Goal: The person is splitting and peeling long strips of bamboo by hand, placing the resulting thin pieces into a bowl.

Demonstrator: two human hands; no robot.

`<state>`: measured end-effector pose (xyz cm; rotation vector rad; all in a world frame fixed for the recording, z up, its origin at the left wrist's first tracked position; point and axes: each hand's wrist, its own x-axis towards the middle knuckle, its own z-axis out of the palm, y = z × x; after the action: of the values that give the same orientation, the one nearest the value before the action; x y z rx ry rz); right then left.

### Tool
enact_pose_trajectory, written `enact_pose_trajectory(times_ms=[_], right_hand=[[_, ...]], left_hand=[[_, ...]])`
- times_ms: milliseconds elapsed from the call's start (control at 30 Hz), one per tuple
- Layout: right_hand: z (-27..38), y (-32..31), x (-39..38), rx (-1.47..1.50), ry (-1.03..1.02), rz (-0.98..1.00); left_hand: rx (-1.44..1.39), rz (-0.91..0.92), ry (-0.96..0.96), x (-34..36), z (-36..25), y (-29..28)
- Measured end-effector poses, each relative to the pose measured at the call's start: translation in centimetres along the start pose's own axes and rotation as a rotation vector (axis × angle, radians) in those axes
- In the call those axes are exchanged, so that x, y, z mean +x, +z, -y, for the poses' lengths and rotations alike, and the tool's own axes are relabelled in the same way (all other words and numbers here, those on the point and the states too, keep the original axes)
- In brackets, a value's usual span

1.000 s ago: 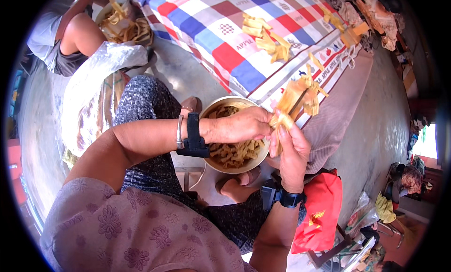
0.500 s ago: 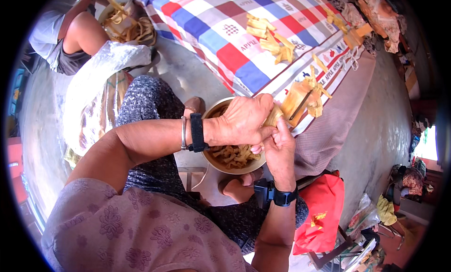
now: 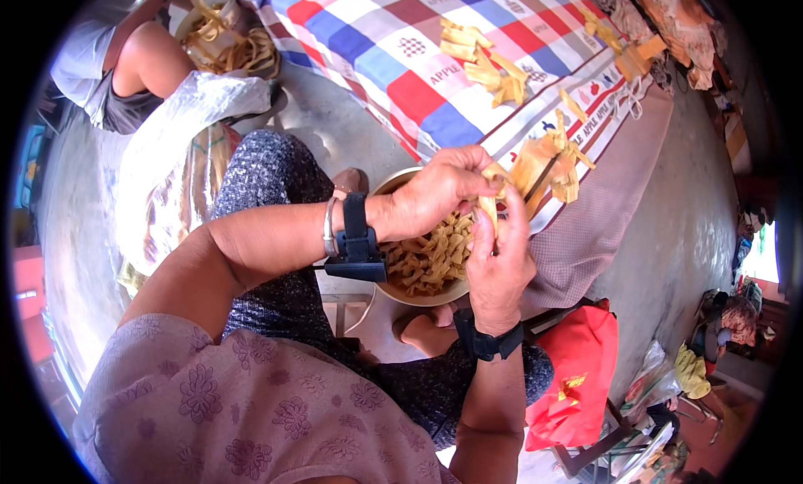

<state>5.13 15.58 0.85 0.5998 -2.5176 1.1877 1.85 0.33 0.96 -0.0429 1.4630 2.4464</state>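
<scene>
Tub (image 3: 421,302) w/ curled pcs (image 3: 428,260) sits below; L hand (image 3: 435,196) & R hand (image 3: 502,283) have fingers pinching a yellow strip (image 3: 490,208) btwn them, nr tub's rim. Strip's prob. light, pliable, may split; best pinched flat, nr ends.

In front of you: red, white and blue checked cloth (image 3: 406,99) over dusty-mauve fabric (image 3: 590,233). On the checked cloth, flat tan wooden-looking block (image 3: 527,168); ragged pale-yellow strips (image 3: 571,187) beside it. Beyond the block, leftward, yellow strip heap (image 3: 485,64); farther, rightward, second tan block (image 3: 633,62).
</scene>
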Motion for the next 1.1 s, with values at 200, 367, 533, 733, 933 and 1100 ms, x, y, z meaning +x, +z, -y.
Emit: enact_pose_trajectory(times_ms=[200,367,533,733,933,1100], right_hand=[[0.8,-1.9,1.1,0.781,0.533,-0.068],[-0.3,-3.0,1.6,1.06,0.642,0.017],[-1.8,-3.1,1.1,0.866,0.549,0.142],[-1.8,-2.2,0.9,0.631,0.207,0.121],[-1.1,-1.5,0.4,0.522,0.18,0.1],[-1.0,-1.4,0.7,0.697,0.332,0.024]], left_hand=[[-0.327,0.166,-0.077,0.5,-0.2,-0.1],[-0.252,0.313,-0.128,0.9,0.0,-0.6],[0.001,0.323,-0.165,1.3,0.3,-1.0],[0.099,0.179,-0.169,0.4,0.5,-0.7],[0.004,0.148,-0.069,0.0,0.7,-0.3],[-0.037,0.142,-0.093,0.0,0.6,-0.6]])
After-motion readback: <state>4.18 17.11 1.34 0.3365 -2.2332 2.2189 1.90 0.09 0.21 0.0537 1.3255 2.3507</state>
